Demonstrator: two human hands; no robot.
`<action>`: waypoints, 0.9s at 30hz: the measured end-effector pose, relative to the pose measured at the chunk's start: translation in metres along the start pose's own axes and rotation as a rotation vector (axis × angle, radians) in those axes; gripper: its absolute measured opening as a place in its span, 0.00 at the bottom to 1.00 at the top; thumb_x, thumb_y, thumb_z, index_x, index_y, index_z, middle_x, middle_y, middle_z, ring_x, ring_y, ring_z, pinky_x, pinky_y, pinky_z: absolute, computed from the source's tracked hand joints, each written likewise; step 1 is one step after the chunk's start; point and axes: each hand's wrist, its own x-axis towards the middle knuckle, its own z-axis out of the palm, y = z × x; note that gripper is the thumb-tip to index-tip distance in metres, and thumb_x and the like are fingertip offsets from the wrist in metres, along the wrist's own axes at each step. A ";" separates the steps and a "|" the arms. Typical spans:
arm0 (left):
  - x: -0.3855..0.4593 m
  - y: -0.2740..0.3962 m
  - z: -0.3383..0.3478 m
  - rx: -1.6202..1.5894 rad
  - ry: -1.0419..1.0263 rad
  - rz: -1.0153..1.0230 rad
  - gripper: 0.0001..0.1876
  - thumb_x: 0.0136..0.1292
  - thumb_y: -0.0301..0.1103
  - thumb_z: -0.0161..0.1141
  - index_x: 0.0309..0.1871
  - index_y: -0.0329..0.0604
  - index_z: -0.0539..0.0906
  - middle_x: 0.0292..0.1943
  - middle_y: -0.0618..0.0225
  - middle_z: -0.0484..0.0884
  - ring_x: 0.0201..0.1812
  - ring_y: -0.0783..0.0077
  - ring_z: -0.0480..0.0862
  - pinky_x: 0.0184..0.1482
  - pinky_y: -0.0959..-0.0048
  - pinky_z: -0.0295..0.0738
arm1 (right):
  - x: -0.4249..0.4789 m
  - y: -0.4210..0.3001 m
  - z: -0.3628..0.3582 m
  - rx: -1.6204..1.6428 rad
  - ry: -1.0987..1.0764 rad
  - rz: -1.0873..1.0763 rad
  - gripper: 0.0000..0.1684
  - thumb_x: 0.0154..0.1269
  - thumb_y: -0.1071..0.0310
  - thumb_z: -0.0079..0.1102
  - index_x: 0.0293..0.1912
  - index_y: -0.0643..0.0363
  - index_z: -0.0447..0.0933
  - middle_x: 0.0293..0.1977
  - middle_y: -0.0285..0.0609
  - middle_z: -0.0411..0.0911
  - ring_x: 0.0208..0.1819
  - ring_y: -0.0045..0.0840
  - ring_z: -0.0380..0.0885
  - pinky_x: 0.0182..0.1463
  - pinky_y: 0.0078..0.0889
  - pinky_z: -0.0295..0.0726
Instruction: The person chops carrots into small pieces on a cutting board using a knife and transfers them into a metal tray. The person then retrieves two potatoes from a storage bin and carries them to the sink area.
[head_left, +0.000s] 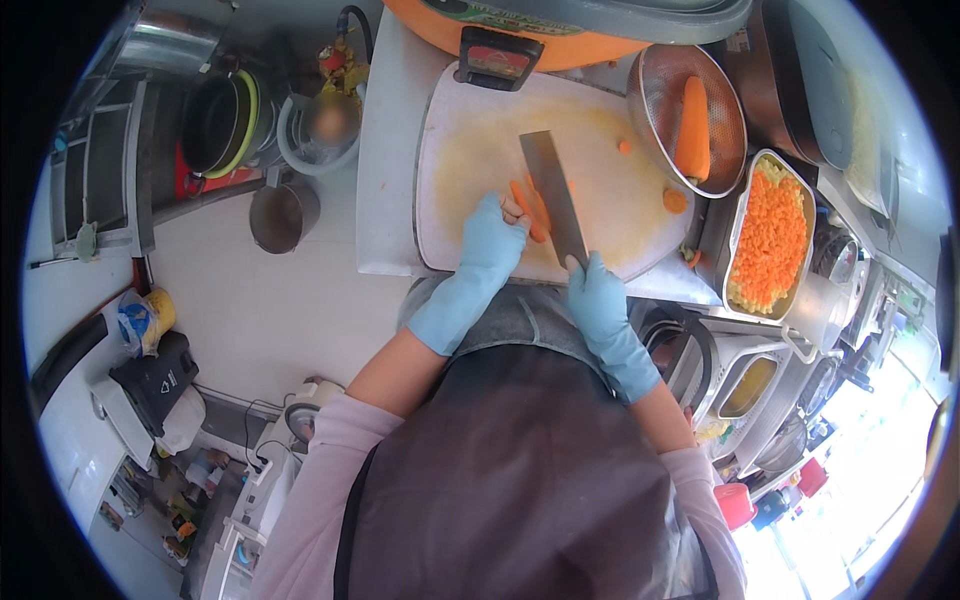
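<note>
My right hand (598, 289), in a light blue glove, grips the handle of a cleaver (553, 195). Its broad blade slants away from me over a white cutting board (465, 135) with yellow-orange stains. Just left of the blade lie long cut carrot pieces (531, 211). My left hand (493, 234), also gloved in blue, has its fingers curled onto the near end of these pieces. Part of the carrot is hidden behind the blade, with a bit of orange showing at its right. A carrot round (674, 200) and a smaller carrot bit (624, 147) rest toward the board's right side.
A perforated metal colander (645, 112) holding a whole peeled carrot (694, 127) overlaps the board's right edge. Beside it stands a metal tray (731, 289) of diced carrot (769, 236) over pale yellow pieces. An orange tub (585, 49) borders the far side. A bucket (283, 217) stands on the floor at left.
</note>
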 end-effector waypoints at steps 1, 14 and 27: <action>0.001 -0.002 0.000 0.033 0.007 0.015 0.07 0.56 0.21 0.57 0.35 0.33 0.70 0.25 0.63 0.75 0.24 0.73 0.79 0.24 0.76 0.77 | 0.000 -0.001 -0.004 0.006 -0.015 -0.007 0.13 0.62 0.60 0.50 0.32 0.61 0.67 0.12 0.47 0.71 0.15 0.41 0.74 0.18 0.39 0.72; -0.001 -0.003 -0.002 0.006 0.009 0.029 0.05 0.57 0.20 0.55 0.34 0.34 0.70 0.26 0.63 0.75 0.25 0.74 0.78 0.26 0.77 0.78 | 0.007 -0.015 -0.020 -0.039 -0.228 0.006 0.14 0.63 0.60 0.50 0.29 0.61 0.66 0.13 0.49 0.73 0.16 0.42 0.75 0.19 0.40 0.73; -0.011 0.015 0.003 0.061 -0.045 0.014 0.07 0.61 0.28 0.55 0.35 0.34 0.69 0.25 0.63 0.77 0.26 0.74 0.80 0.27 0.77 0.76 | 0.001 -0.010 -0.021 0.043 -0.043 -0.001 0.10 0.59 0.64 0.50 0.28 0.58 0.65 0.12 0.47 0.71 0.15 0.39 0.74 0.18 0.40 0.73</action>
